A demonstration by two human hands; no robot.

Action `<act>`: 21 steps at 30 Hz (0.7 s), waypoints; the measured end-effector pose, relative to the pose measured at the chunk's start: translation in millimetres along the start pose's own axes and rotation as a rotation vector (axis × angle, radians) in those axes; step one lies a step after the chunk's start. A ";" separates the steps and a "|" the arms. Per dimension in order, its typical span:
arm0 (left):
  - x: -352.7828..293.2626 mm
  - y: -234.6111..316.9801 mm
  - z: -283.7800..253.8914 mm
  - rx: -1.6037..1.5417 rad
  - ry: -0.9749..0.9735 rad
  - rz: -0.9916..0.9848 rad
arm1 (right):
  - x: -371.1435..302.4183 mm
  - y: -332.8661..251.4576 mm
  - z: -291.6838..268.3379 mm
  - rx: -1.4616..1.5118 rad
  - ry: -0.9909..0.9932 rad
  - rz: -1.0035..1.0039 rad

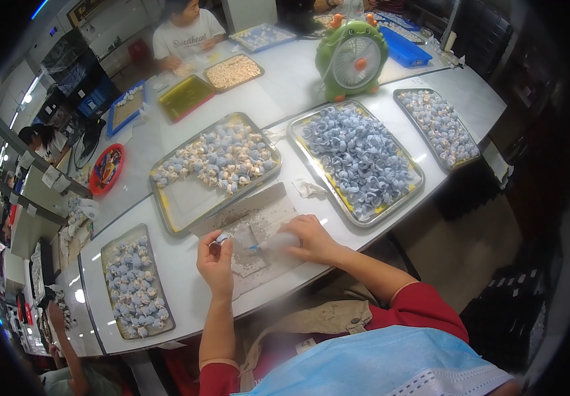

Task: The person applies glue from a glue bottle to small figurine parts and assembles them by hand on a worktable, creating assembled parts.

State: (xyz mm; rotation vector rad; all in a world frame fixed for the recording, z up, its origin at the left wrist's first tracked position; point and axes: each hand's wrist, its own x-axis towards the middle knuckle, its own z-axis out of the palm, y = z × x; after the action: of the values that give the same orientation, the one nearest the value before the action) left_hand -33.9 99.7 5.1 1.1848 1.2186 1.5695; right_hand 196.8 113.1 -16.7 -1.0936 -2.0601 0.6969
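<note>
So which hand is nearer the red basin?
Left. The left hand, holding a small piece, is right of the red basin and nearer the person's body; the right hand, holding a bottle, is farther right.

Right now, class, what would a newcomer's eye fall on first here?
Probably the green fan, upright right of centre near the top. Next, the heap of blue pieces below it, on a tray, then the red basin towards the left. Front and centre, the right hand holds a whitish bottle.

Four nearest trays (189, 198), one fan (356, 61), one held bottle (281, 245)
</note>
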 end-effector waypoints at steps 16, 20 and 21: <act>-0.5 -1.2 -2.0 -0.007 0.009 0.002 | 0.4 -2.9 -0.6 0.027 -0.003 -0.006; -0.1 -1.5 -0.3 -0.011 0.008 0.005 | -0.2 -2.0 -1.0 0.013 -0.009 0.003; -0.2 -1.3 -0.8 -0.011 0.009 0.005 | 0.0 -2.5 -1.0 0.020 -0.012 0.008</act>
State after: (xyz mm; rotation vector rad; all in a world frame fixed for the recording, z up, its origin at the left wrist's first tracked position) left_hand -34.5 99.6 3.7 1.1757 1.2126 1.5848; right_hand 196.4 112.0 -14.3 -1.0897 -2.0559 0.7281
